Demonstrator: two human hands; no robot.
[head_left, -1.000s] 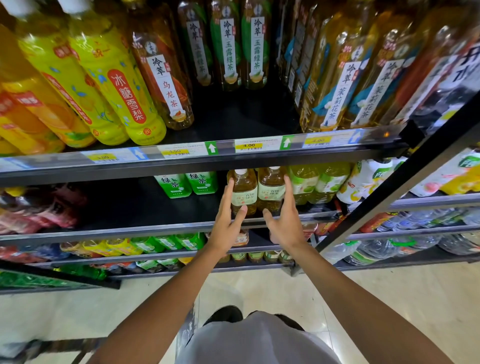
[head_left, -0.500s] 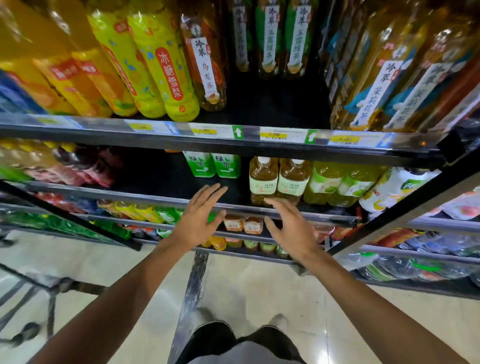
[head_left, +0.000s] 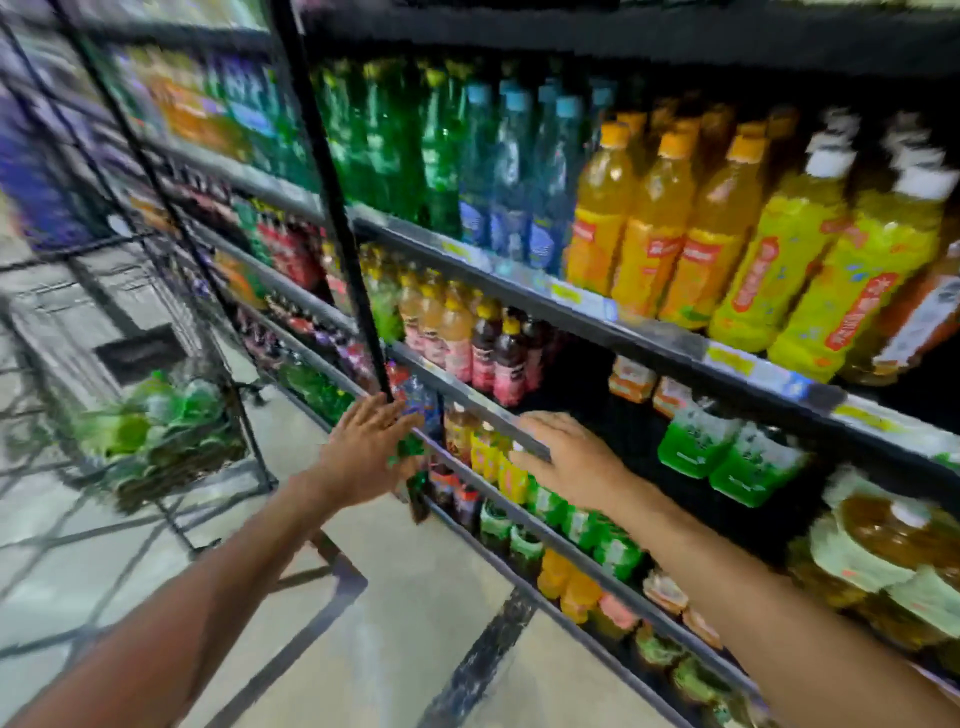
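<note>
Hands: left hand (head_left: 363, 447) and right hand (head_left: 571, 462) were both spread and empty.
Bottles: small bottles (head_left: 485, 449) stood centre frame, just beside the right hand.
Risk: a hasty reach could have clipped the shelf rail (head_left: 467, 395) and toppled them.

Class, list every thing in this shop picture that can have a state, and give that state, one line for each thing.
Left hand: open, fingers straight, holding nothing.
Right hand: open, fingers flat at the shelf rail.
Trolley: loaded with green bottles.
Yellow bottles: upright on the shelf, caps on.
Orange bottles: upright on the shelf, caps on.
</note>
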